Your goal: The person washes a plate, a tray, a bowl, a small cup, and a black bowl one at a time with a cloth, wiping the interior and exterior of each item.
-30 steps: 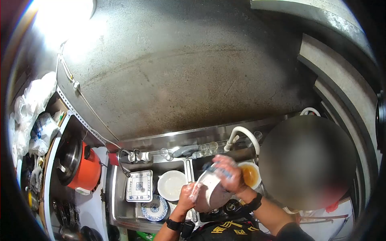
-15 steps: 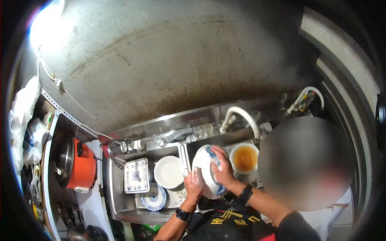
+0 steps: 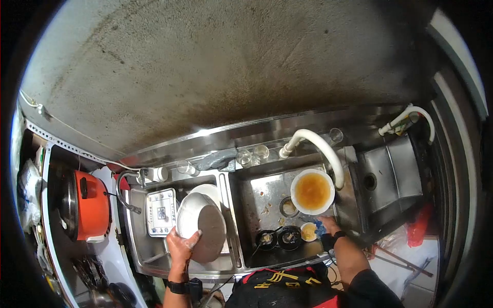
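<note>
Dishes crowd the steel sink, and from where I stand the person's left hand (image 3: 181, 247) is clamped on the edge of a large white bowl (image 3: 211, 233), thumb lying over the side and fingers partly out of sight. The bowl tilts well over on its side above the left basin (image 3: 149, 250), left of the frame's centre. Part of a white dish (image 3: 209, 191) shows behind it, and just beside it, further left, sits a rectangular plate (image 3: 161, 213) with blue markings.

Right of centre, low in the frame, the right hand (image 3: 331, 225) bunches its fingers around a crumpled blue cloth (image 3: 321, 229); how tightly, I cannot tell. It hangs at the near right corner of the middle basin (image 3: 259, 197), close by a small white dish (image 3: 303, 228) of yellowish food. Next to that, to the left, are two small black bowls (image 3: 295, 245) with scraps in them. Above these in the frame stands a white bowl of orange-brown liquid (image 3: 295, 194), under a curved white faucet (image 3: 328, 154).

Along the back ledge, at mid-frame, I see drinking glasses (image 3: 261, 152) near a grey cloth (image 3: 215, 160). An orange-red rice cooker (image 3: 94, 205) occupies the shelf at the left, and a red plastic bag (image 3: 420, 226) lies toward the lower right.
</note>
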Tool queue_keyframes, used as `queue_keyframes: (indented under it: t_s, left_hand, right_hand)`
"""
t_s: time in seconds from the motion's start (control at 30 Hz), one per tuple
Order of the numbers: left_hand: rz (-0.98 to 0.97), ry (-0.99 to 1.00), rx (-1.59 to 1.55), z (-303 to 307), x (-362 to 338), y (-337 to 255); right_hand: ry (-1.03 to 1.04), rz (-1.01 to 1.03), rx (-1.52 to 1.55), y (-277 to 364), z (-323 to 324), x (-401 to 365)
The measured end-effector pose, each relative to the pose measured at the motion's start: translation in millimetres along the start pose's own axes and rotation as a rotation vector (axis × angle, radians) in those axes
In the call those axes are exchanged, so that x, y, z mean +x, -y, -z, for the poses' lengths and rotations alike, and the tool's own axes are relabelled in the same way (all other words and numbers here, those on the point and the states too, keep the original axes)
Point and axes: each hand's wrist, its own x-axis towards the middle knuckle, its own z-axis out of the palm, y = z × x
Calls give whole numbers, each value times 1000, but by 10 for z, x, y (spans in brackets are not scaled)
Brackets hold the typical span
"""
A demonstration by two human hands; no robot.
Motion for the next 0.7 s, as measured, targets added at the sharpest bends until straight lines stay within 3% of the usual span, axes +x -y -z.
queue_keyframes:
  t_s: [0.07,0.13,0.2,0.3,0.4,0.47,0.53,0.57,0.6,0.67,0.7]
  left_hand:
    - [-129,44,346,41,140,199]
    - [-91,72,283,-172,169,-140]
    - [-43,47,479,-198,319,48]
    - [-226,116,610,-398,501,459]
    - [-362,190,854,-635,633,920]
    - [-540,197,821,-763,752,1353]
    - [-563,193,877,-843,820,1564]
    - [-570,209,934,-868,840,1651]
    - [-577,226,990,-895,855,1746]
    - [-557,271,1087,-899,874,1929]
    - [-569,310,1105,-901,879,1992]
  right_hand:
    - [-97,10,-527,7,109,147]
    - [146,73,-508,-114,284,453]
    - [247,19,-349,-323,436,1088]
    - [304,-90,-154,-577,524,1801]
    - [233,52,-69,-284,312,1366]
    - [222,-40,-83,-44,201,1162]
    - [330,-257,-1,284,47,638]
    - [315,-182,-7,-243,297,1624]
    - [316,-181,-18,-512,427,2061]
    - [137,114,-191,-739,557,2470]
    - [144,118,-204,-771,598,2513]
